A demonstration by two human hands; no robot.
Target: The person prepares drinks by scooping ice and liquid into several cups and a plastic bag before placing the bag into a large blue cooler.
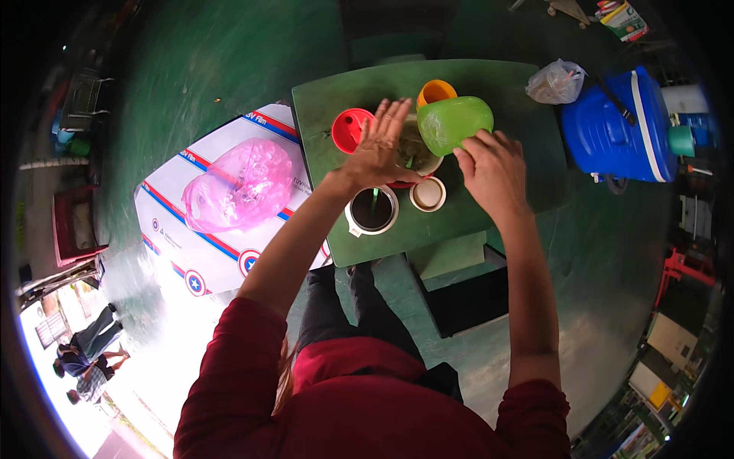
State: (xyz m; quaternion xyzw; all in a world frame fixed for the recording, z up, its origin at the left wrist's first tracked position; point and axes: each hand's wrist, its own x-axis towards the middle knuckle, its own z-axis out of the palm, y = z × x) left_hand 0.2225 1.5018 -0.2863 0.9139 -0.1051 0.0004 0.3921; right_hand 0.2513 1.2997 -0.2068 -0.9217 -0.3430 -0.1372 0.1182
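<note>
My right hand grips the edge of a green plastic bowl, which is tilted over the table with its rounded side showing. My left hand is spread flat, fingers apart, above a wide round container that it partly covers. To the left of that hand stands a red round container with an opening in its top. An orange cup is behind the green bowl. Nearer to me are a white mug holding something dark and a green stick, and a small cream-coloured round lid.
These things stand on a green table. At its left, a white box-like surface with red and blue stripes carries a pink plastic bag. A clear bag and a blue cooler are at the right. A dark-framed stool is below.
</note>
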